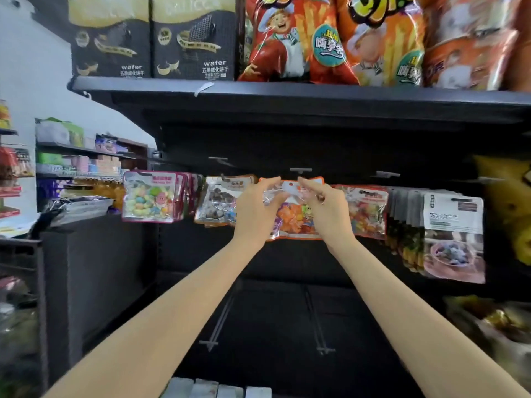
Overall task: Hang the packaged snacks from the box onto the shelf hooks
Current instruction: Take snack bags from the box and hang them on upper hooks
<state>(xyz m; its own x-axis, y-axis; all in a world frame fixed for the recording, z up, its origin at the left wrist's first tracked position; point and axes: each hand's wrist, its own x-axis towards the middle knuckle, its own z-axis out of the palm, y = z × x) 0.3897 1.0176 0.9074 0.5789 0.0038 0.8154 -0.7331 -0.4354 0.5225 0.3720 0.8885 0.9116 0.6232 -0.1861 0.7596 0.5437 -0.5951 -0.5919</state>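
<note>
Your left hand [255, 209] and right hand [327, 209] each pinch a top corner of the orange snack packet [293, 216] just below a shelf hook [300, 170].

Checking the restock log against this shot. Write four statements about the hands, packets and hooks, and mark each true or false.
1. Both hands hold the orange-edged packet by its top corners. True; left hand, right hand.
2. That packet sits below the hook. True.
3. The wafer boxes hang from hooks. False; they stand on the top shelf.
4. The lower hooks are loaded with packets. False; the ones in view are bare.
</note>
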